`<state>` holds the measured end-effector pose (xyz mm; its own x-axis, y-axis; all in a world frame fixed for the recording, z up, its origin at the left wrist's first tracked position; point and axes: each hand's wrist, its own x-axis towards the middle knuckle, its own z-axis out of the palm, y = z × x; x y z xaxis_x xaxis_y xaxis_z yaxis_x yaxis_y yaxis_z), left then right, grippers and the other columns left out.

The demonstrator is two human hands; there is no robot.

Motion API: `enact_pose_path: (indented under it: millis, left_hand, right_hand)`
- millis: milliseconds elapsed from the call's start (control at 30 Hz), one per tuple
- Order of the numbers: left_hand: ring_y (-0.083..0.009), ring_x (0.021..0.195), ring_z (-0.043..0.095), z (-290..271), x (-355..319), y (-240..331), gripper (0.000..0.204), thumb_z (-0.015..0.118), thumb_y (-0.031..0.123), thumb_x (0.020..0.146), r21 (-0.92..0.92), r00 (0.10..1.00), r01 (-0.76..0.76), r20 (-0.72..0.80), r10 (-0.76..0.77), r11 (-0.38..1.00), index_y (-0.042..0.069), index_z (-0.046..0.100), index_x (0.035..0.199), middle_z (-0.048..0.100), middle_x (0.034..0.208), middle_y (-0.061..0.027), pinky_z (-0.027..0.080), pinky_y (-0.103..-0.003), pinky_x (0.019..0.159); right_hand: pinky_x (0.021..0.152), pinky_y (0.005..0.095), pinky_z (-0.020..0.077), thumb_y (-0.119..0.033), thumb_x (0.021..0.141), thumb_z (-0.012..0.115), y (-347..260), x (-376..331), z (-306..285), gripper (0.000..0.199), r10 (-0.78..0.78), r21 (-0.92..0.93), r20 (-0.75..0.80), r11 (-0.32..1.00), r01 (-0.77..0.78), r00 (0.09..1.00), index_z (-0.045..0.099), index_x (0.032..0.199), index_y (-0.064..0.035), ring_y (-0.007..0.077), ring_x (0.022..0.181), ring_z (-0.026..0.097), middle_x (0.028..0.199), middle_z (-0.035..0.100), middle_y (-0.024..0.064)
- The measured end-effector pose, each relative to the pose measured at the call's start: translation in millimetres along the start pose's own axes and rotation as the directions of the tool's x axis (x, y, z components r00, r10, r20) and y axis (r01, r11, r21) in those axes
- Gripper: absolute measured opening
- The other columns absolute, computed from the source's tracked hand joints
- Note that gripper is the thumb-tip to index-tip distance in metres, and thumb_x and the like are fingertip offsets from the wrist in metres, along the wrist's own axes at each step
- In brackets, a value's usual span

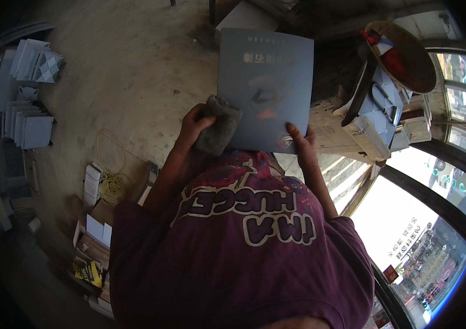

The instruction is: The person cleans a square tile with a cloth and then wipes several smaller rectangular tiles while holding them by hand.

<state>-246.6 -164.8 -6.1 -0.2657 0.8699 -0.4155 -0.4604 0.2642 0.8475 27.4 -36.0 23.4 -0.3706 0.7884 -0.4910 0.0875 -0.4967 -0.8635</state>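
Windows (pixel 413 214) light one side of a room with a brownish floor (pixel 129 66), a person in a purple shirt (pixel 238 274) at its centre. The left hand (pixel 194 126) is clasped around a dark grey rag (pixel 221 126), which overlaps the lower left corner of a blue-grey board (pixel 266 71); the right hand (pixel 304 143) clamps that board near its lower right corner, thumb on the printed face. Farther right, a round brown basket (pixel 423 68) holds red items (pixel 392 61). To the left, an open cardboard box (pixel 91 250) contains white panels (pixel 95 228), a yellow packet (pixel 87 272) near its edge.
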Motion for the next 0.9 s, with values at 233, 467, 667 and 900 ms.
enact_pose_path:
  millis: [233,467,667,900]
  left_hand:
    - [-0.0188,0.093,0.058,-48.2,-33.6,-17.2,0.040,0.054,0.010,0.077,0.044,0.982,-0.086,-0.163,0.092,0.995,-0.004,0.050,0.114,0.058,0.105,-0.0108,0.047,-0.031,0.079]
    - [-0.0182,0.091,0.058,-49.3,-78.3,-26.8,0.032,0.054,0.010,0.080,-0.209,0.921,-0.158,-0.382,0.068,0.965,-0.004,0.054,0.109,0.060,0.101,-0.0104,0.047,-0.030,0.080]
    - [-0.0220,0.096,0.058,-45.4,-115.2,-13.2,0.041,0.049,0.012,0.079,-0.388,0.915,-0.250,-0.394,0.085,0.887,-0.006,0.049,0.116,0.057,0.110,-0.0135,0.046,-0.033,0.086]
    - [-0.0245,0.096,0.058,-56.6,-134.2,-23.2,0.045,0.048,0.016,0.081,-0.713,0.928,-0.336,-0.361,0.088,0.615,-0.003,0.043,0.122,0.057,0.109,-0.0135,0.047,-0.034,0.084]
  right_hand:
    - [0.063,0.0308,0.0546,-0.024,0.078,0.070,-17.4,20.5,44.2,0.040,0.073,-0.067,0.188,0.996,-0.061,0.979,0.055,0.104,0.0016,0.0165,0.077,0.060,0.092,0.061,0.0089]
    - [0.067,0.0280,0.0513,-0.029,0.076,0.072,-16.5,44.4,64.3,0.047,0.171,-0.192,0.355,0.976,-0.107,0.919,0.055,0.104,0.0044,0.0152,0.078,0.060,0.092,0.062,0.0096]
    - [0.071,0.0252,0.0473,-0.029,0.077,0.071,-12.7,64.3,75.1,0.045,0.246,-0.254,0.463,0.957,-0.139,0.852,0.056,0.103,0.0042,0.0125,0.079,0.059,0.091,0.063,0.0080]
    - [0.071,0.0246,0.0475,-0.025,0.079,0.069,-21.9,77.5,101.1,0.038,0.346,-0.257,0.594,0.937,-0.236,0.726,0.058,0.103,0.0027,0.0118,0.078,0.059,0.091,0.063,0.0067]
